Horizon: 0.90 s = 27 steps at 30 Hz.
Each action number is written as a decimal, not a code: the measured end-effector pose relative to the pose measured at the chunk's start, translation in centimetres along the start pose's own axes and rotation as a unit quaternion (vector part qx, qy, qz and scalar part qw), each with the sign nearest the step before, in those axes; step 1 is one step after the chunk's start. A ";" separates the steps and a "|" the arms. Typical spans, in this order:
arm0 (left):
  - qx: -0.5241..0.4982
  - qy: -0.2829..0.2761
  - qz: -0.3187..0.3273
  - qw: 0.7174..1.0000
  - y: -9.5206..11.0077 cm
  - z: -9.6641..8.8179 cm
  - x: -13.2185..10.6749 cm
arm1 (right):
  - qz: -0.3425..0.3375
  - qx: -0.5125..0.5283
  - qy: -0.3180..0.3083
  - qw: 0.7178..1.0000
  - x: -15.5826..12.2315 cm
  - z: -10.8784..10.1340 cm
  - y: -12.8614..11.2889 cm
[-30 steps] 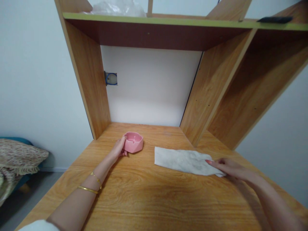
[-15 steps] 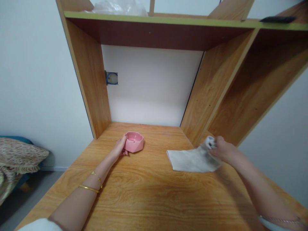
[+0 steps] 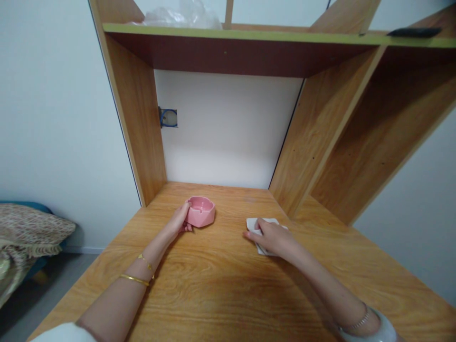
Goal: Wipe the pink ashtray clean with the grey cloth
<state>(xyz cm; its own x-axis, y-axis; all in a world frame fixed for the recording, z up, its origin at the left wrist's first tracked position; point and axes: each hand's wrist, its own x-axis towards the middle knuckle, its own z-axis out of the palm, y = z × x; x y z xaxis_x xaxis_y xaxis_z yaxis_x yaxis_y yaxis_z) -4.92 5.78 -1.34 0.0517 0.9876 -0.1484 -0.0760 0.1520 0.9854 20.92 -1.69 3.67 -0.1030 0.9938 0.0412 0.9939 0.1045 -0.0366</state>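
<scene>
A pink ashtray (image 3: 202, 211) stands on the wooden desk (image 3: 221, 285) toward the back. My left hand (image 3: 178, 222) grips its left side, fingers curled round the rim. My right hand (image 3: 270, 237) lies on a folded white cloth (image 3: 257, 224) to the right of the ashtray, fingers pressed down on it. Most of the cloth is hidden under the hand; only its far edge and a near corner show.
Wooden side panels (image 3: 142, 118) and a shelf (image 3: 249, 35) overhead enclose the desk's back. A clear plastic bag (image 3: 181, 16) and a dark flat object (image 3: 409, 32) lie on the shelf. A bed with a patterned blanket (image 3: 24, 232) stands at the left.
My right hand lifted the cloth's right end, folded it over to the left, and now presses the smaller folded cloth nearer the ashtray. The left hand and ashtray stayed put.
</scene>
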 end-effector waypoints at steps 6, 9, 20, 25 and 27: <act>0.002 -0.003 -0.005 1.000 -0.2 -0.1 0.3 | -0.066 0.005 0.023 0.998 -2.4 1.8 0.9; 0.004 -0.002 -0.002 1.000 -0.2 -0.1 0.3 | -0.060 0.001 -0.034 0.998 -3.4 3.6 1.0; 0.011 -0.004 0.005 1.000 -0.1 -0.1 0.1 | -0.039 -0.002 0.060 0.997 -2.6 2.3 3.2; 0.017 -0.002 0.007 1.000 -0.1 0.0 0.1 | -0.051 0.029 -0.033 0.998 -2.1 3.3 4.3; 0.018 -0.002 0.010 1.000 -0.2 0.0 0.2 | -0.066 0.036 -0.038 0.996 -2.9 3.7 4.3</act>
<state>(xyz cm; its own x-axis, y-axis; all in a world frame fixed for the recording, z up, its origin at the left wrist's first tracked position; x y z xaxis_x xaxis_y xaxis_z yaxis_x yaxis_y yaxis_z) -4.88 5.97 -1.53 0.0553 0.9901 -0.1288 -0.0409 0.1311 0.9905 25.38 -3.94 -0.34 -0.2377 0.9710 -0.0246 0.9664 0.2339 -0.1070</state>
